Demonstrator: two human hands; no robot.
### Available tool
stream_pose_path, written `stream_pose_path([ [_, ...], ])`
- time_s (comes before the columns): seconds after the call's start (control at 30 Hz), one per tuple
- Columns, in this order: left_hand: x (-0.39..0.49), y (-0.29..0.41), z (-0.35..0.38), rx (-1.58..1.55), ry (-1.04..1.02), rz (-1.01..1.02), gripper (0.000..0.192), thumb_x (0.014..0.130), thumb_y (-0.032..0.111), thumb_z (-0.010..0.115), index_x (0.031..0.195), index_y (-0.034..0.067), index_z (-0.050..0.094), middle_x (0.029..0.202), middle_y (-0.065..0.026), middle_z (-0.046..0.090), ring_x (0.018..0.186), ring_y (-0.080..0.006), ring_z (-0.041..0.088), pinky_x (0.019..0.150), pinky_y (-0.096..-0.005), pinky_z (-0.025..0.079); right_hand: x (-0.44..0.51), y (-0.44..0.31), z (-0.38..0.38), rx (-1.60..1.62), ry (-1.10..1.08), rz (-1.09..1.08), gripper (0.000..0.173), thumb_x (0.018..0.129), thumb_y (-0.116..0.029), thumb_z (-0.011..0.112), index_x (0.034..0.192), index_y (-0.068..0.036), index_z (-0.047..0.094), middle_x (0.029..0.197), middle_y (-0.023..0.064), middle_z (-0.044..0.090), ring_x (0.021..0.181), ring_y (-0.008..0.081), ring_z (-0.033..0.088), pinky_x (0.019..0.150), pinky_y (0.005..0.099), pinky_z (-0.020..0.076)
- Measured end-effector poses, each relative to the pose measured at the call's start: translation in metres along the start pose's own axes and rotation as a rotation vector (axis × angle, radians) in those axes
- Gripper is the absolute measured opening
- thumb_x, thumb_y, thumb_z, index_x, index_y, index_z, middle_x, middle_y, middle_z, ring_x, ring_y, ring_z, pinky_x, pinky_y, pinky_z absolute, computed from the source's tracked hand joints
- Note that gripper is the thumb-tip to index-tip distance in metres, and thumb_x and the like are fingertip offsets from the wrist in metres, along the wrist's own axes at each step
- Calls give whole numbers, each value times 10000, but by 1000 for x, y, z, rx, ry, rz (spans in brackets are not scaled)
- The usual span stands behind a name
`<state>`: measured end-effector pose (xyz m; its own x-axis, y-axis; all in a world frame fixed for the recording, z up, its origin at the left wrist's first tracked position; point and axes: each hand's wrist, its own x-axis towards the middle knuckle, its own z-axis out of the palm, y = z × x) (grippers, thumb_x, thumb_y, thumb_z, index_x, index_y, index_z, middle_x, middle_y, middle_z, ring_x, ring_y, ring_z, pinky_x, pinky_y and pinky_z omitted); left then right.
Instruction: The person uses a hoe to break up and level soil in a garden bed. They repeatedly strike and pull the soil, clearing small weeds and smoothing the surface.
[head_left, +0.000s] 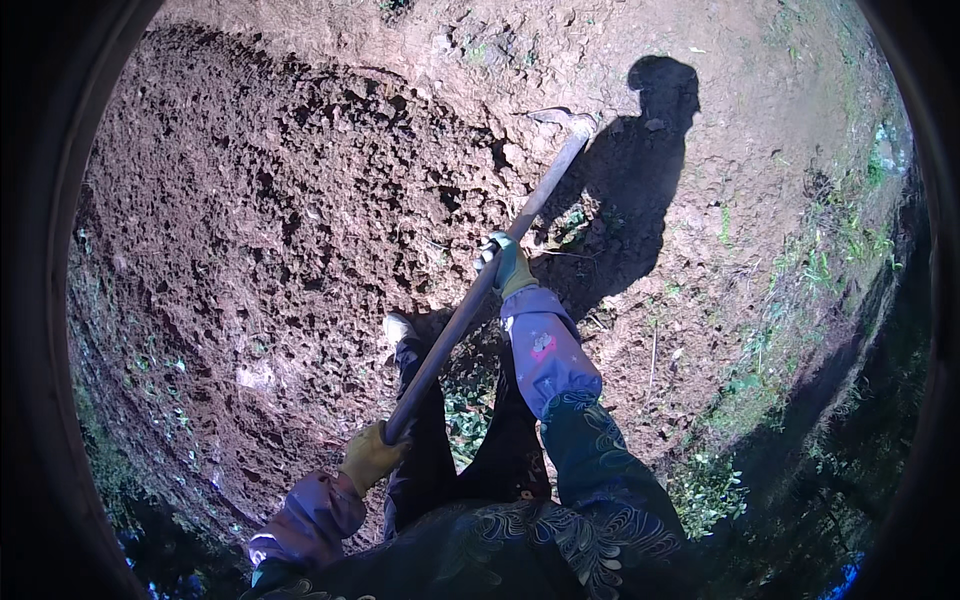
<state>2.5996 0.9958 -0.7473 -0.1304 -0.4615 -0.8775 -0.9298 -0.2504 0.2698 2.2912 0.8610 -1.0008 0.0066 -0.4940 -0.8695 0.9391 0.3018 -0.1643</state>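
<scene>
A hoe with a long wooden handle slants from the lower left up to its metal head, which lies at the soil surface at the upper centre. My left hand, in a yellowish work glove, is closed round the butt end of the handle. Farther up, my right hand, gloved in green and yellow, grips the shaft near its middle. Whether the blade's edge is sunk into the earth cannot be told.
Loose, cloddy brown soil spreads to the left; smoother ground lies right, under my shadow. Green weeds grow along the right edge, with a leafy plant at lower right. A shoe shows beside the handle.
</scene>
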Motion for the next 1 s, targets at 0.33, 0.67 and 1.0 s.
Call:
stream_pose_path([
  [0.33,1,-34,58,-67,-9,22,615,752,458,676,1138,0,534,879,-241,641,849,-422,616,763,-464,484,-14,18,-20,-69,19,-48,169,809,-235,579,710,-184,452,545,-59,387,431,123,386,416,311,383],
  [0.67,-188,-245,103,-67,184,-288,249,723,278,664,908,116,624,721,-154,644,677,-336,638,617,-428,501,-156,297,-74,-112,106,309,188,814,-323,634,898,-175,553,728,19,483,641,219,510,630,448,496],
  [1.0,-125,-261,199,1,361,-138,206,779,242,645,937,119,594,649,-156,596,591,-350,595,521,-435,449,-185,215,9,-252,-174,265,212,761,-270,662,717,-151,493,609,-18,447,551,182,493,622,410,491],
])
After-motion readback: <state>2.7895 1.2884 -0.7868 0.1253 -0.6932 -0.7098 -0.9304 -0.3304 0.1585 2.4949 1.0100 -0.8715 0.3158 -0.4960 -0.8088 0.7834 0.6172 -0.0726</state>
